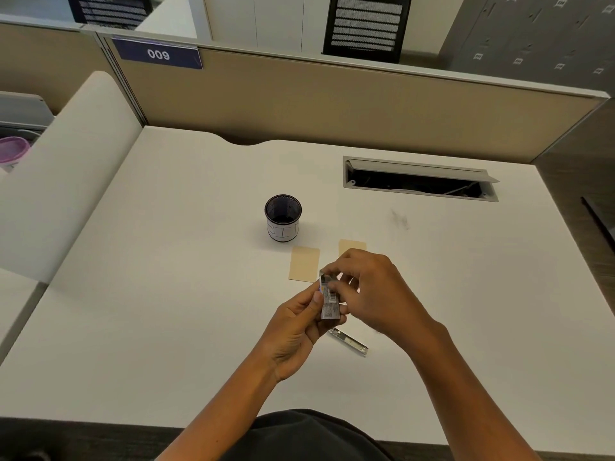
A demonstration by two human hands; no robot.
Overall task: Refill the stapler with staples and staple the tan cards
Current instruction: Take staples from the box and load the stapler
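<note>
My left hand [296, 324] grips a small staple box [329, 302] with a barcode on its side, held above the white desk [166, 311]. My right hand [372, 291] pinches the box's top end with its fingertips. Under the hands a silver metal part of the stapler [349, 342] lies on the desk; the rest of it is hidden. One tan card [303, 263] lies flat just beyond the hands. A second tan card [351, 246] shows behind my right hand, partly covered.
A black mesh pen cup [283, 217] stands beyond the cards. An open cable hatch [419, 179] is set into the desk at the back right. A tan partition [332, 101] closes the far side. The desk's front edge runs near my body.
</note>
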